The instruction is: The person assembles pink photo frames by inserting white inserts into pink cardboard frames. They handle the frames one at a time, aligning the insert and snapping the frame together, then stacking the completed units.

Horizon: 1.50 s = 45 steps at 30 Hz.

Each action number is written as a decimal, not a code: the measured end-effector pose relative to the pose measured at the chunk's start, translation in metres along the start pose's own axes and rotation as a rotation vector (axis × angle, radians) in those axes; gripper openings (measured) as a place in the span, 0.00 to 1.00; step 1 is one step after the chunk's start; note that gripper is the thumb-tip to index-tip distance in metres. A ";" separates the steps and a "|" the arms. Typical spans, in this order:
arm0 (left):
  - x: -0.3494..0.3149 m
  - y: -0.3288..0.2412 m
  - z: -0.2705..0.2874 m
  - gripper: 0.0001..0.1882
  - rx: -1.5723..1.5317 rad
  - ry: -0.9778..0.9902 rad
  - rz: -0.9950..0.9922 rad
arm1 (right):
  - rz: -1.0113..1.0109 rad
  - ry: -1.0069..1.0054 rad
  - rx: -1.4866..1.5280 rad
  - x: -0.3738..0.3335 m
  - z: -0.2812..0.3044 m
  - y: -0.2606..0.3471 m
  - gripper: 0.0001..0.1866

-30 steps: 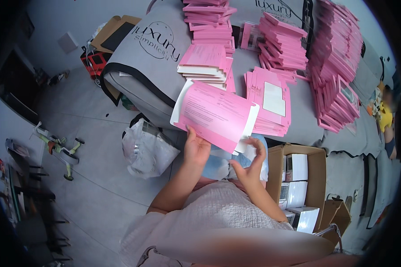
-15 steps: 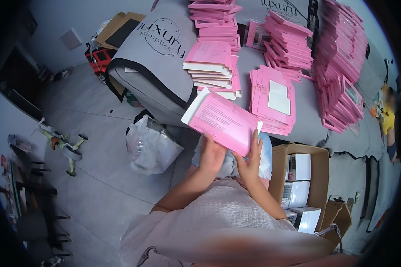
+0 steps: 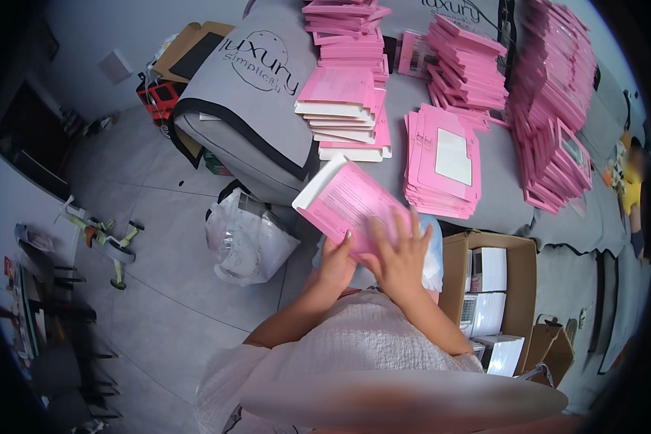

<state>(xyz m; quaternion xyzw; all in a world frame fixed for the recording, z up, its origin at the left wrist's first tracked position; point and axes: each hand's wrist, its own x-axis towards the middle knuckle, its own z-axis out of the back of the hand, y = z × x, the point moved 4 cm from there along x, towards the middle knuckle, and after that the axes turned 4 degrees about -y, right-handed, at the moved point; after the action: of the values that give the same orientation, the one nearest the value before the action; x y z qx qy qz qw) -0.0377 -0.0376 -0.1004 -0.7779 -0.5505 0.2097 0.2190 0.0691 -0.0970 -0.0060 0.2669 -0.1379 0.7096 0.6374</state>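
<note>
A pink flat carton (image 3: 354,199) lies tilted over my lap, its white-lined end standing open at the upper left. My left hand (image 3: 335,266) grips its near lower edge, thumb on top. Across the carton's right part lies my right hand (image 3: 399,253), fingers spread and slightly blurred; the carton's right end is hidden beneath it. Just beyond, on the grey sofa (image 3: 383,170), are a stack of flat pink cartons with white windows (image 3: 441,163) and a stack of pink cartons with white edges (image 3: 343,90).
More pink carton stacks (image 3: 466,69) and a tall leaning pile (image 3: 553,79) cover the sofa's back and right. A brown cardboard box (image 3: 524,289) with white boxes stands right of my legs. On the left floor are a plastic bag (image 3: 246,239) and a child's bike (image 3: 112,242).
My right hand has moved from the carton's right end onto its face, with the fingers spread. The carton has tilted, and its open end shows wider.
</note>
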 end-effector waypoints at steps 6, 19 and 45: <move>-0.018 0.032 0.081 0.22 0.019 -0.352 0.226 | 0.314 0.295 0.275 -0.016 -0.117 0.007 0.27; -0.017 -0.011 0.116 0.16 0.501 -0.309 -0.078 | -0.321 0.125 0.497 -0.038 -0.130 -0.063 0.16; 0.073 -0.013 0.014 0.23 1.039 0.518 -0.242 | -0.672 -0.228 -0.173 0.069 -0.083 -0.263 0.28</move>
<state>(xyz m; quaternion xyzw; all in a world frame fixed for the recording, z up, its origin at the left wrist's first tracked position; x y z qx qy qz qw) -0.0334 0.0375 -0.1104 -0.5260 -0.3890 0.2284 0.7210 0.3062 0.0440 -0.0731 0.3198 -0.1721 0.4118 0.8358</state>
